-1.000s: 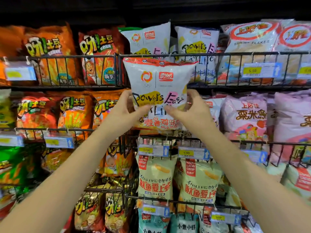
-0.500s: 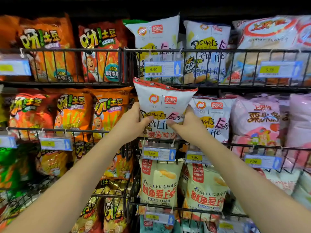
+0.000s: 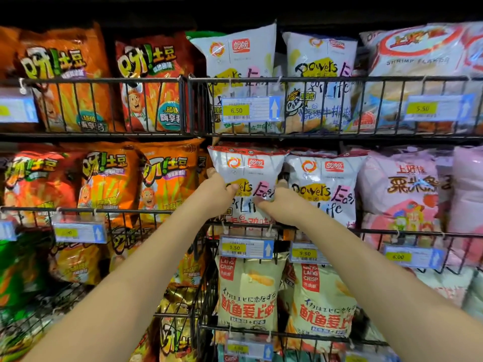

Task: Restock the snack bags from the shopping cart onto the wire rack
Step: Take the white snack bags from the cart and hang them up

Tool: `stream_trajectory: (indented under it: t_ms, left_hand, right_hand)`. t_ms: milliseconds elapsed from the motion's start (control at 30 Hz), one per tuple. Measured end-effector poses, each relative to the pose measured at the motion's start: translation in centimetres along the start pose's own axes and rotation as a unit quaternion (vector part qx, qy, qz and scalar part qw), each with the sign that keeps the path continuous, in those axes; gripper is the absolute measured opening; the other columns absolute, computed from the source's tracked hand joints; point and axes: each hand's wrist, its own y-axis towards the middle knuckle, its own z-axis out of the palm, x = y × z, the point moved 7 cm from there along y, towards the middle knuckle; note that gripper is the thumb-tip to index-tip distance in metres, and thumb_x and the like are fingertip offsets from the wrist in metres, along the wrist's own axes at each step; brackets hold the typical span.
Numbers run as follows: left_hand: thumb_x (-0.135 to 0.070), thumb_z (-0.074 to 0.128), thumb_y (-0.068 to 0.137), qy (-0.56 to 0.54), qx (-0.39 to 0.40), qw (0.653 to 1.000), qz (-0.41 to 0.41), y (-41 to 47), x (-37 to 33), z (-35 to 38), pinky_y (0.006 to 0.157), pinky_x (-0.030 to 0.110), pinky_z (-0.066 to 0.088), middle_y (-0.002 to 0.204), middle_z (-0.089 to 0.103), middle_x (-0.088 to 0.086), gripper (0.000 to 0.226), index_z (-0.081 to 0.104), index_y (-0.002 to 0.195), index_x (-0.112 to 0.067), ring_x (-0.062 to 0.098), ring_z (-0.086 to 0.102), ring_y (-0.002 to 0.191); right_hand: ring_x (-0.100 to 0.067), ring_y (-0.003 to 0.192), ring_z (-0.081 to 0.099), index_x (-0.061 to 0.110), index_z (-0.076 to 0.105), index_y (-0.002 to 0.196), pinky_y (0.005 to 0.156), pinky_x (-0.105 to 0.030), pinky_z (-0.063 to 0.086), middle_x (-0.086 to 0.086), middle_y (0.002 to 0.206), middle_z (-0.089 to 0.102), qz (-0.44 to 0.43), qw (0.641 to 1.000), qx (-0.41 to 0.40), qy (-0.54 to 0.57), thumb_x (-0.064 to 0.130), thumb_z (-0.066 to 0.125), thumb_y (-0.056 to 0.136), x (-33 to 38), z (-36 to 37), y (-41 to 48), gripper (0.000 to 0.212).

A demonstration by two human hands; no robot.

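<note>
Both hands are grasping one white snack bag (image 3: 248, 176) with a red top seam, which stands upright on the middle shelf of the wire rack (image 3: 156, 80), its lower end tucked behind the shelf's front rail. The left hand (image 3: 218, 193) grips the bag's left edge, thumb on the printed front and fingers out of sight behind it. The right hand (image 3: 281, 202) pinches the lower right part of the bag, thumb across the front and the other fingers hidden round the side. Just beside the bag on the right stands a matching white bag (image 3: 326, 184); whether the two touch cannot be told. Beyond that one is a pink bag (image 3: 400, 194). On the left, orange bags (image 3: 167, 184) fill the neighbouring section. A price tag (image 3: 247, 248) reading 5.50 hangs from the rail right under the held bag, and cream bags (image 3: 248, 291) sit on the shelf below. On the shelf above, two more white bags (image 3: 240, 56) stand behind a tag reading 6.50 (image 3: 252, 109).
</note>
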Motion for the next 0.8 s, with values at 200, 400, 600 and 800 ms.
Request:
stream_trajectory:
  t_ms: [200, 400, 600, 800]
  left_hand:
    - [-0.04, 0.036, 0.111, 0.007, -0.012, 0.999, -0.029, -0.4, -0.3, 1.0, 0.088, 0.036, 0.042, 0.154, 0.043, 0.027, 0.081, -0.011, 0.158, 0.007, 0.039, 0.052, 0.134]
    - [-0.041, 0.04, 0.11, -0.004, -0.045, 0.998, -0.044, -1.5, -0.9, 0.5, 0.09, 0.038, 0.047, 0.151, 0.049, 0.025, 0.084, -0.008, 0.159, 0.008, 0.038, 0.056, 0.13]
    - [-0.046, 0.055, 0.103, 0.021, -0.057, 0.998, -0.019, -3.5, -0.2, -0.2, 0.08, 0.039, 0.052, 0.14, 0.056, 0.022, 0.091, 0.005, 0.158, 0.006, 0.036, 0.062, 0.118]
    - [-0.051, 0.053, 0.102, 0.166, -0.093, 0.98, 0.059, -8.3, -2.9, -1.7, 0.099, 0.043, 0.05, 0.142, 0.045, 0.015, 0.071, 0.029, 0.152, -0.008, 0.034, 0.045, 0.132]
  right_hand:
    - [-0.015, 0.055, 0.045, -0.011, 0.009, 0.155, 0.047, -0.027, 0.033, -0.006, 0.065, 0.048, 0.039, 0.998, 0.055, -0.012, 0.056, 0.036, 0.107, -0.4, 1.0, -0.2, 0.087]
    - [-0.017, 0.052, 0.039, 0.0, 0.061, 0.094, 0.048, -0.029, 0.029, -0.016, 0.095, 0.058, 0.011, 0.998, 0.039, -0.048, 0.053, 0.036, 0.108, 0.3, 0.0, -1.2, 0.06]
    - [-0.014, 0.047, 0.036, 0.013, 0.037, 0.065, 0.041, -0.026, 0.027, -0.003, 0.062, 0.039, 0.0, 0.995, -0.049, -0.09, 0.042, 0.054, 0.104, 0.6, -1.6, -1.7, 0.051]
    - [-0.017, 0.067, 0.055, 0.018, 0.044, 0.114, 0.056, -0.034, 0.048, -0.004, 0.085, 0.055, -0.078, 0.993, -0.052, -0.071, 0.047, 0.06, 0.1, 1.0, -3.7, -5.6, 0.036]
